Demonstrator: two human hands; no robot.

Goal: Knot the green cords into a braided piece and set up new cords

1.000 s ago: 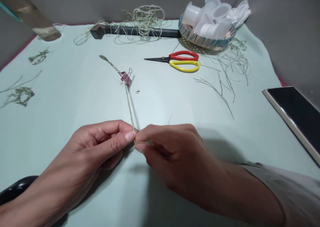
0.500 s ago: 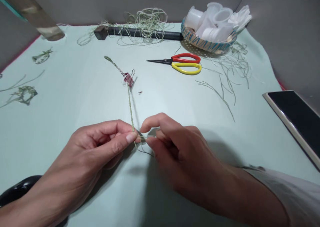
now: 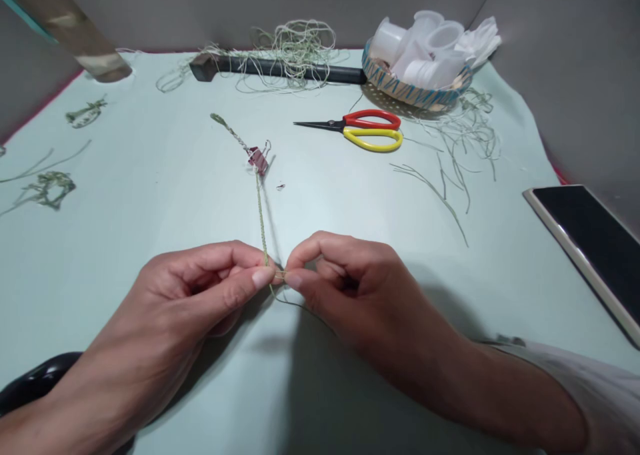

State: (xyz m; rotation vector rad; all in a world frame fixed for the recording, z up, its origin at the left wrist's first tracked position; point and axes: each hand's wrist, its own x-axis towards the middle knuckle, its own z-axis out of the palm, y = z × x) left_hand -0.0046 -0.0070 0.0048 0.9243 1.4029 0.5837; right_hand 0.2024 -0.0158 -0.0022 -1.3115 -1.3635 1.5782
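Observation:
A thin green braided cord [image 3: 261, 213] runs down from a dark red binder clip [image 3: 257, 160] to my hands. Beyond the clip, its looped end [image 3: 223, 123] lies on the table. My left hand [image 3: 200, 291] pinches the lower end of the braid between thumb and forefinger. Just to the right, my right hand [image 3: 350, 281] is closed in a pinch on fine pale strands [image 3: 281, 275], which span the small gap between my fingertips. One loose dark green strand [image 3: 290, 302] hangs below and passes under my right hand.
Red-and-yellow-handled scissors [image 3: 373, 130] lie beyond my hands. Behind are a tangle of thread [image 3: 300, 48] over a black bar [image 3: 345, 73] and a basket [image 3: 417, 89] of plastic spools. A phone [image 3: 590, 241] is at right, cut thread ends [image 3: 445, 201] beside it, small green knotted pieces [image 3: 53, 189] at left.
My right forefinger has come down to meet the thumb, closing on the strands. The right hand sits slightly nearer the left, which has stayed in place on the braid.

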